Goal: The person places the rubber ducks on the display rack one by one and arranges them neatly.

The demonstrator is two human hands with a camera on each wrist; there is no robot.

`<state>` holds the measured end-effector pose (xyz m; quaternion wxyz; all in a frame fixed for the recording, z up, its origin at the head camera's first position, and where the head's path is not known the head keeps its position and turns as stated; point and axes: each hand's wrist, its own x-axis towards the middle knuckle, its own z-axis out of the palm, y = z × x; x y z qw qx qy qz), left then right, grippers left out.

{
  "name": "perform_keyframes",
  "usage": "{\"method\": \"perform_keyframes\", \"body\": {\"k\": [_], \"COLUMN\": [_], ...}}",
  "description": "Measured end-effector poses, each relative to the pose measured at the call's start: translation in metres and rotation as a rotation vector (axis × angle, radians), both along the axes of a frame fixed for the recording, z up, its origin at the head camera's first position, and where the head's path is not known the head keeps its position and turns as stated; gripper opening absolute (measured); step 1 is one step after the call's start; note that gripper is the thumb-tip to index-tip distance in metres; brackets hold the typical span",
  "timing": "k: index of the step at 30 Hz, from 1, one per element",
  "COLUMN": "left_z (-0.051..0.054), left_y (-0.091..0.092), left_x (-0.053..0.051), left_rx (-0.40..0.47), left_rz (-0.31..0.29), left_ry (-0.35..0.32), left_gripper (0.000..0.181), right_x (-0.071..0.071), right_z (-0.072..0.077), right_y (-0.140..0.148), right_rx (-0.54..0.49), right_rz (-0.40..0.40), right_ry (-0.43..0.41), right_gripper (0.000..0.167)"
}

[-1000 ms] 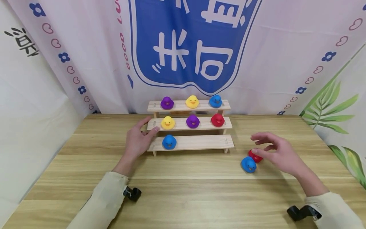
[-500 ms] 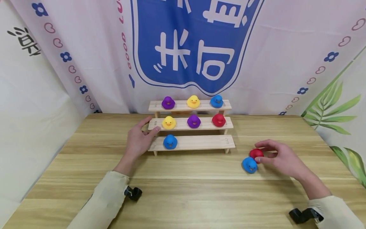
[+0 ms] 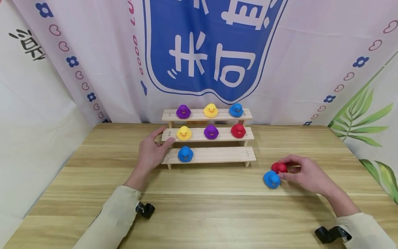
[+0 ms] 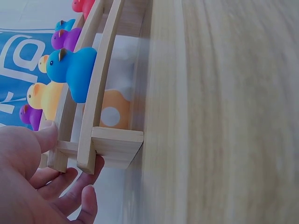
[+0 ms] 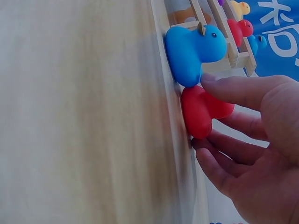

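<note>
My left hand (image 3: 150, 150) holds the left end of the three-step wooden display stand (image 3: 217, 155), thumb against the middle step. In the left wrist view its fingers (image 4: 74, 191) curl round the step ends. To the right of the stand, my right hand (image 3: 308, 174) pinches a red rubber duck (image 3: 278, 167) on the table, partly covering it. A blue rubber duck (image 3: 271, 180) touches the red one. In the right wrist view the thumb (image 5: 238, 91) reaches between the two ducks, and fingers lie on the red duck's other side. Another blue duck (image 3: 185, 154) sits on the lowest step.
Yellow (image 3: 184, 133), purple (image 3: 211, 132) and red (image 3: 238, 131) ducks stand on the middle step. Purple (image 3: 183, 112), yellow (image 3: 210, 110) and blue (image 3: 236, 110) ducks line the top one. A printed curtain (image 3: 118, 69) hangs behind the wooden table (image 3: 199, 214).
My right hand has come down onto the red duck, its thumb and fingers closing round it. The left hand keeps its place on the stand. The camera view has shifted slightly.
</note>
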<state>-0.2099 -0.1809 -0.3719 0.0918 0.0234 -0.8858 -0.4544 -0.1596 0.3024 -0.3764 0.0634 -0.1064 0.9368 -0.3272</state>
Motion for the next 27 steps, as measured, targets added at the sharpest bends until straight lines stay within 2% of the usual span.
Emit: {"method": "perform_keyframes", "body": {"k": [8, 16, 27], "left_z": [0.001, 0.002, 0.003], "left_y": [-0.003, 0.001, 0.001], "left_x": [0.0, -0.001, 0.0], "left_rx": [-0.011, 0.015, 0.01], "left_rz": [0.009, -0.006, 0.008], "left_ry": [-0.012, -0.014, -0.043], "left_gripper": [0.063, 0.063, 0.064], "right_x": [-0.003, -0.003, -0.009], "right_z": [0.001, 0.01, 0.02], "right_y": [-0.004, -0.01, -0.035], "right_rx": [-0.042, -0.07, -0.109], "right_rz": [-0.008, -0.053, -0.045], "right_ry": [0.014, 0.062, 0.113], "right_gripper": [0.041, 0.045, 0.049]}}
